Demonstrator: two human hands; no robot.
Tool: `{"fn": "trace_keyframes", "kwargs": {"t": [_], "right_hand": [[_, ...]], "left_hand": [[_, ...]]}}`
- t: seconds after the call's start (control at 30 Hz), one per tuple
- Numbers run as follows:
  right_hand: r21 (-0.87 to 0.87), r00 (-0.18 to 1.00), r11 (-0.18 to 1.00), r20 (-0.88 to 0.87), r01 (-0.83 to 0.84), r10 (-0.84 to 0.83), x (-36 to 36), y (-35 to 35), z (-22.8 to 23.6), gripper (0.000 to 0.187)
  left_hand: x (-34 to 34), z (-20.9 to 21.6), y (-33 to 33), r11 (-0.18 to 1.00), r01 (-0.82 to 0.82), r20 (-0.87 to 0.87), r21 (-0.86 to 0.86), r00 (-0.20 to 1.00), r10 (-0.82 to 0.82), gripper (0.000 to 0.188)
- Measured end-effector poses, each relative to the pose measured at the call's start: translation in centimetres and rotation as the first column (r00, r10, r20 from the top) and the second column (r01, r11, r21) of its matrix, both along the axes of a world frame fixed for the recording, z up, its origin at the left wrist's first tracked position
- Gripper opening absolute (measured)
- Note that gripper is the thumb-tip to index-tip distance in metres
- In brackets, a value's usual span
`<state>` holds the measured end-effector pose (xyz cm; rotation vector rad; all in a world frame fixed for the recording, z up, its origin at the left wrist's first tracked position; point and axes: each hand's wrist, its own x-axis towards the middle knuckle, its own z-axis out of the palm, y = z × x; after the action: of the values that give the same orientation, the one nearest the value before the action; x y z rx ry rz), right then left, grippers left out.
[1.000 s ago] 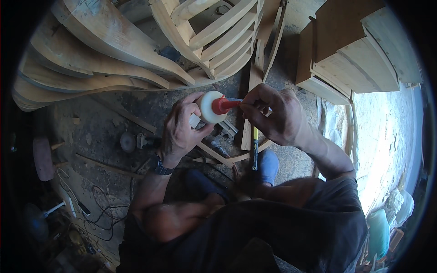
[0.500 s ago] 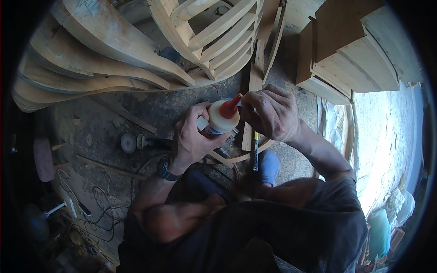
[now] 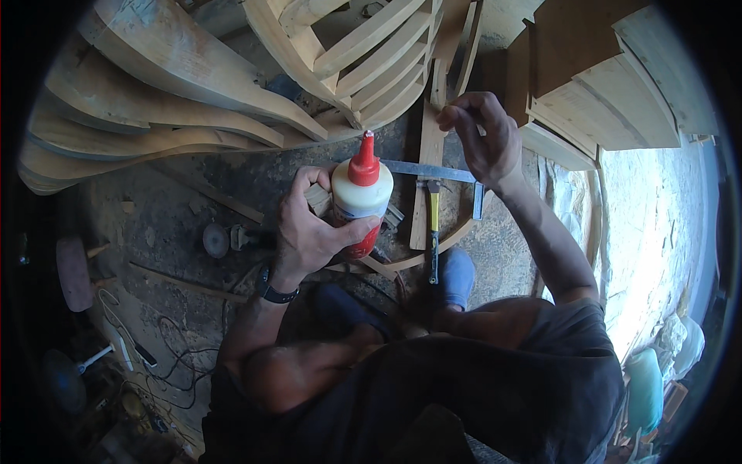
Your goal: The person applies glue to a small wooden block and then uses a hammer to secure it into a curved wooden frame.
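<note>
My left hand (image 3: 309, 228) grips a white glue bottle (image 3: 360, 203) with a red nozzle cap, held upright at the middle of the view. My right hand (image 3: 481, 135) is raised further right, apart from the bottle, its fingertips pinched together by an upright wooden slat (image 3: 430, 170); whether it holds anything small I cannot tell. Below the hands a metal square (image 3: 433, 172) and a hammer with a yellow handle (image 3: 433, 228) lie on the floor. A black watch (image 3: 274, 292) is on my left wrist.
Curved wooden chair parts (image 3: 178, 100) are stacked at the upper left, a slatted chair frame (image 3: 371, 54) at top centre, flat boards (image 3: 603, 85) at upper right. A small round tool (image 3: 216, 240) and cables (image 3: 178, 356) lie on the dusty floor. My blue shoe (image 3: 456, 277) is below the hammer.
The bottle has turned from lying sideways to upright in my left hand. My right hand has let go of the red cap and moved up and to the right.
</note>
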<state>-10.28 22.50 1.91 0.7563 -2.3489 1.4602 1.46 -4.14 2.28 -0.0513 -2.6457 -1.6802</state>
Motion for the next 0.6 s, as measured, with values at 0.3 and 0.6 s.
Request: {"fn": "trace_keyframes", "kwargs": {"t": [0.3,0.6], "right_hand": [[0.267,0.688,0.963,0.691,0.044,-0.223,-4.9,8.2,-12.2,0.029],[0.53,0.789,0.843,0.474,0.098,-0.39,-4.4,12.2,-17.7,0.018]], "left_hand": [[-0.1,-2.1,-0.8,0.997,-0.021,-0.095,0.076,0.995,0.028,0.066],[-0.1,-2.3,-0.2,0.996,0.008,-0.062,0.088,0.998,-0.003,0.067]]}}
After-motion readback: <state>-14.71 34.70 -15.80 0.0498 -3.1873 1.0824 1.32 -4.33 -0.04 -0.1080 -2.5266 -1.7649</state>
